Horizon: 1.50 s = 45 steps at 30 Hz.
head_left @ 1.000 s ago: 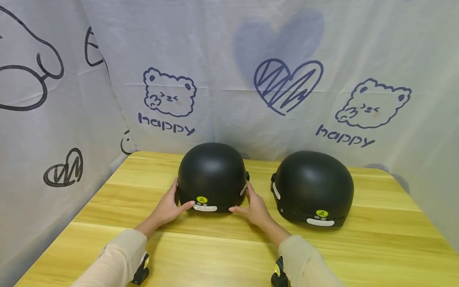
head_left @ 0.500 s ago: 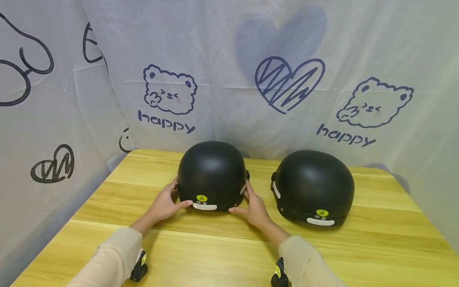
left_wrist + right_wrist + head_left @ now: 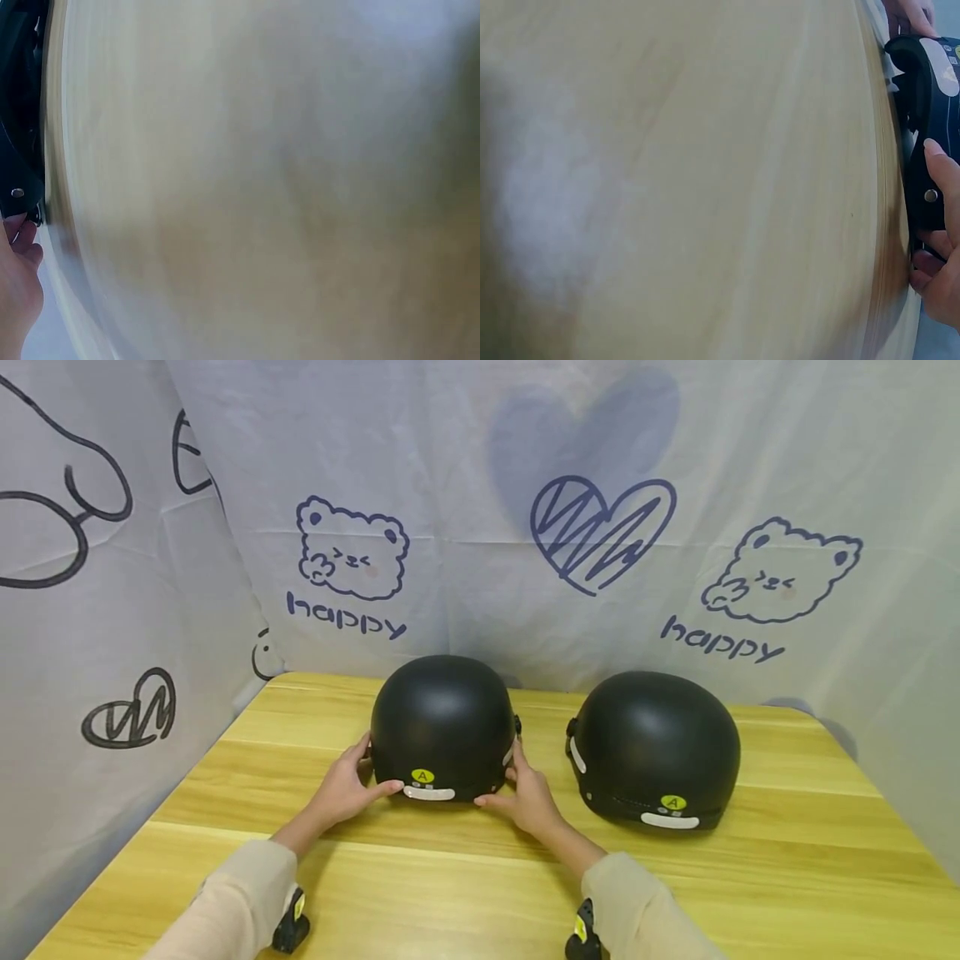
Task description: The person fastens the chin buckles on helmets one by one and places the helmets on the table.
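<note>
A matte black helmet (image 3: 442, 727) stands dome up on the wooden table, with a yellow "A" sticker and a white strip low on its near side. My left hand (image 3: 347, 787) grips its left lower edge, thumb beside the white strip. On the opposite side my right hand (image 3: 531, 797) holds the lower edge, its thumb on the near rim and fingers along the flank. In the right wrist view, fingers curl at the underside of the helmet (image 3: 934, 112). The left wrist view catches only part of the helmet (image 3: 19, 157) and my left hand (image 3: 19, 292).
A second black helmet (image 3: 656, 747) with a similar sticker stands to the right, a small gap from the first. Behind the wooden table (image 3: 435, 893) hangs a white cloth (image 3: 465, 468) with drawn bears and hearts. Black devices (image 3: 291, 922) sit at both wrists.
Both hands stay on the left helmet, and neither helmet visibly shifts on the table. My left forearm has moved slightly left; the head view has tilted a little.
</note>
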{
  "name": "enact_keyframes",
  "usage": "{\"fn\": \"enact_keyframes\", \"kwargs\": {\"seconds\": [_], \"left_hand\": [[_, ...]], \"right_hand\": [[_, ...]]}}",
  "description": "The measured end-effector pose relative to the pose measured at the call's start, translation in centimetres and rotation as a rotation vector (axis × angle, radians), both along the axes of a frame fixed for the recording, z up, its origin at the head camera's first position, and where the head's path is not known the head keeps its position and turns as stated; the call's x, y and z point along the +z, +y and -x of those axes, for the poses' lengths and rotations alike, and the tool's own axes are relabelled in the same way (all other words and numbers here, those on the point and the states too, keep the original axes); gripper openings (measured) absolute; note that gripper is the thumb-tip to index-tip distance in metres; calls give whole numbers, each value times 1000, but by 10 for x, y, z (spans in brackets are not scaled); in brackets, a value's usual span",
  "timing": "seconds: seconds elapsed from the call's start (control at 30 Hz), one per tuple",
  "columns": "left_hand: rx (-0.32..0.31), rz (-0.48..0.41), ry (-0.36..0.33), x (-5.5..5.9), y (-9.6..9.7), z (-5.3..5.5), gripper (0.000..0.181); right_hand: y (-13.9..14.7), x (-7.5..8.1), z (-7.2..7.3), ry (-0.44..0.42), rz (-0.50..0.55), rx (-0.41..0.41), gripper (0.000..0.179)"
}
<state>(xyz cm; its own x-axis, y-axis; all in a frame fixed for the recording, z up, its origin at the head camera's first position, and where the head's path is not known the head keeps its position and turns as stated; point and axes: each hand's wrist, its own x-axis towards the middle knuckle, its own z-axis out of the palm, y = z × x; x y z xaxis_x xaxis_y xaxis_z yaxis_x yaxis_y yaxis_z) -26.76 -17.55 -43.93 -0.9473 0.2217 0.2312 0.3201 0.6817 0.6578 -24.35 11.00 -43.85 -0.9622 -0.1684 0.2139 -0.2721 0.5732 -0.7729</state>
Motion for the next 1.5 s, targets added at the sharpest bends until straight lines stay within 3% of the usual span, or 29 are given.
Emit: {"fn": "enact_keyframes", "kwargs": {"seconds": [0.4, 0.67, 1.07, 1.5], "left_hand": [[28, -32, 37, 0, 5, -5, 96], [37, -71, 46, 0, 7, -7, 96], [45, -82, 48, 14, 7, -12, 89], [25, -154, 59, 27, 7, -24, 78]], "right_hand": [[1, 2, 1, 35, 6, -5, 108], [3, 5, -2, 54, -19, -58, 106], [4, 13, -8, 80, -12, -110, 102], [13, 31, -13, 46, 11, -80, 98]]}}
